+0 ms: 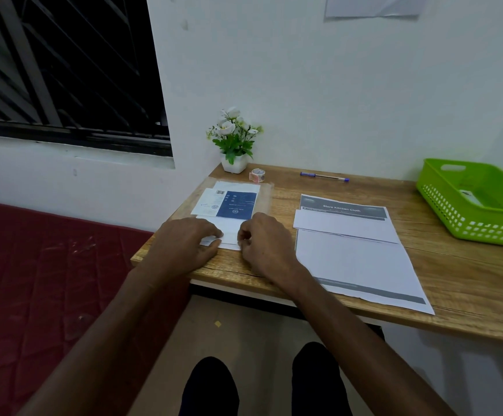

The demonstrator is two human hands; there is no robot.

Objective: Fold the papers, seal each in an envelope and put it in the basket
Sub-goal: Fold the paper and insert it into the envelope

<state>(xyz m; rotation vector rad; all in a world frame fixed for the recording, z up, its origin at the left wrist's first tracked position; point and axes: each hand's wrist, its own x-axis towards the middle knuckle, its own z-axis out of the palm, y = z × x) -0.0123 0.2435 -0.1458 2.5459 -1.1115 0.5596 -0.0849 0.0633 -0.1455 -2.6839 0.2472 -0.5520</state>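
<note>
Right of the frame's centre, the printed sheet (345,207) is showing the white heading "Store Kitchen Cloth" on its grey top band. Left of it, the blue-and-white packet (229,202) is carrying a barcode and small print, all too blurred for reading.

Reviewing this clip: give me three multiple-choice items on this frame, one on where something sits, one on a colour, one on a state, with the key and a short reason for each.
1. Where is the blue pen?
A. in the basket
B. on the wooden desk near the wall
C. under the printed sheets

2. What colour is the perforated plastic basket?
A. red
B. white
C. green

3. What are the two hands doing?
A. both working on a white paper item at the desk's left end
B. both hanging idle
C. one lifting the tape roll

Key:
1 B, the blue pen lies on the wooden desk.
2 C, the basket is bright green.
3 A, the left hand and right hand rest on the white paper item.
</note>
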